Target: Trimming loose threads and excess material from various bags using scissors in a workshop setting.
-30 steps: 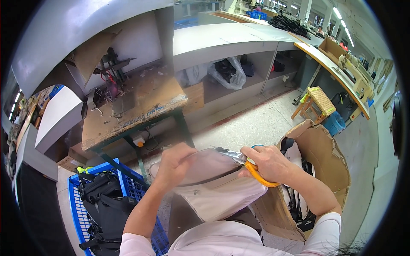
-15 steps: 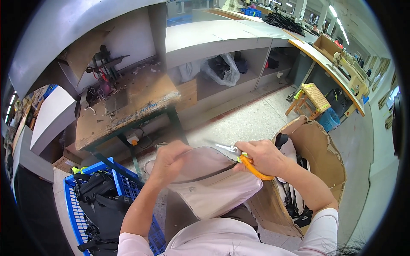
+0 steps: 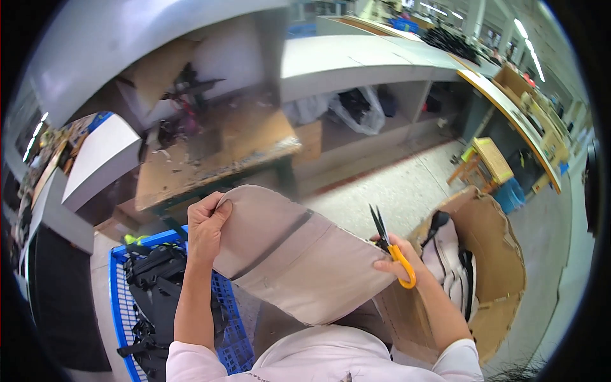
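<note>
A pale pinkish-beige fabric panel with a dark band across it is spread between my hands, above my lap. My left hand pinches its upper left corner, thumb on top. At the opposite end my right hand is closed around orange-handled scissors. Its thumb also presses on the panel's right edge. The dark scissor blades point up and away, slightly parted, and stand clear of the cloth.
On the left is a blue plastic basket of black strapped bags. An open cardboard box with pale and black pieces stands at the right. Ahead are a worn wooden bench, a woven-top stool and a blue bin.
The panel has been turned and stretched out wider. My left hand has moved left and up. My right hand is lower, and the scissors have swung from pointing left to pointing up.
</note>
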`<state>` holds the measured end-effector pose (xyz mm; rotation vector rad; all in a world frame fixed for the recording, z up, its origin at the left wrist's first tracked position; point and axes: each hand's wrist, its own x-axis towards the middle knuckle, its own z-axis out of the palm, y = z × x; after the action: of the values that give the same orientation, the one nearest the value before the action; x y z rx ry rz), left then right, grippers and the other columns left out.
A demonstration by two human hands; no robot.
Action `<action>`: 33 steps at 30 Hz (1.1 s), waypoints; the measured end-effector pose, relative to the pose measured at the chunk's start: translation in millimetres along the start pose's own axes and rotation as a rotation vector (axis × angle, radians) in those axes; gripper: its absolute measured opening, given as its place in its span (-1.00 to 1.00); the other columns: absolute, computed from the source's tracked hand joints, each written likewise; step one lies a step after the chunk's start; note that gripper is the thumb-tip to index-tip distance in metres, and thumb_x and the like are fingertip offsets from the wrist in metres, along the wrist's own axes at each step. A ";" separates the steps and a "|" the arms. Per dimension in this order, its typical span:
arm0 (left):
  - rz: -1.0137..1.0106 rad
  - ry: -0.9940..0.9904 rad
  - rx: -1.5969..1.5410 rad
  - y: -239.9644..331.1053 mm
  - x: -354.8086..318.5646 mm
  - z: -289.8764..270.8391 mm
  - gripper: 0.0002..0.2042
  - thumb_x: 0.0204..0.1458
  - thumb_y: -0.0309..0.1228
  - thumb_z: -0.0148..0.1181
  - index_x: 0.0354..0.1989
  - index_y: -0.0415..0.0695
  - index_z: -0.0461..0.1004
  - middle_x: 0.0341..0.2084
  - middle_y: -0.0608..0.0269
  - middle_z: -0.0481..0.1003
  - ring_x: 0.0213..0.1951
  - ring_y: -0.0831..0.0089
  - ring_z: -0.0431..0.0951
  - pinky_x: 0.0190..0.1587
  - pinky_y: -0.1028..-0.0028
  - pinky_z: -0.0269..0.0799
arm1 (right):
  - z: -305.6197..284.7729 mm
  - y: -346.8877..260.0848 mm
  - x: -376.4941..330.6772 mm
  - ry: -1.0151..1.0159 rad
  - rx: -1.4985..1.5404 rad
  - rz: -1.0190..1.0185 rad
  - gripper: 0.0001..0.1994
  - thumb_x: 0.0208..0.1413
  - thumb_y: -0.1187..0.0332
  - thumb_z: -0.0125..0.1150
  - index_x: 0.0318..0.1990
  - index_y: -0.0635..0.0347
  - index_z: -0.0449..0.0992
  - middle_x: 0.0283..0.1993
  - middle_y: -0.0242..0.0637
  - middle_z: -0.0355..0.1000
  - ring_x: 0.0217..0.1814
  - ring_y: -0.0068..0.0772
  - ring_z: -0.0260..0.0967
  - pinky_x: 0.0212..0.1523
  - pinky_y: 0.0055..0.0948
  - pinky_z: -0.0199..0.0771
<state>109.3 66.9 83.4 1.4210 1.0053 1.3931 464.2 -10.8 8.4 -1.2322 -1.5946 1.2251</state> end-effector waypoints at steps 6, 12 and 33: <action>-0.092 0.223 0.089 34.7 10.8 -67.7 -0.86 0.00 -0.44 0.07 -0.46 -0.25 0.49 -0.63 0.50 0.39 -0.57 0.73 0.29 -0.51 0.68 0.17 | 58.3 -41.2 45.8 0.046 0.099 -0.007 -0.53 -0.23 0.53 0.32 -0.08 0.22 0.33 -0.31 -0.48 0.27 -0.26 -0.66 0.18 -0.20 -0.62 0.27; -0.139 0.334 0.253 52.8 43.7 -163.1 -0.87 -0.03 -0.48 0.05 -0.48 -0.27 0.49 -0.65 0.37 0.42 -0.64 0.66 0.33 -0.59 0.63 0.19 | 126.5 -96.9 111.6 -0.023 0.121 0.045 -0.58 -0.20 0.58 0.26 -0.10 0.26 0.32 -0.36 -0.42 0.29 -0.36 -0.64 0.25 -0.31 -0.61 0.32; -0.171 0.339 0.614 10.4 160.0 -250.2 -0.84 -0.18 -0.48 0.12 -0.46 -0.33 0.51 -0.67 0.24 0.44 -0.61 0.49 0.40 -0.52 0.45 0.32 | 184.7 -117.0 207.9 -0.032 0.337 0.221 -0.62 -0.21 0.51 0.24 -0.16 0.32 0.31 -0.30 -0.27 0.35 -0.30 -0.45 0.33 -0.24 -0.53 0.34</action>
<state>-134.0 229.6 134.7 1.4953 1.8478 1.2761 212.4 139.7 78.8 -1.1938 -1.2312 1.5853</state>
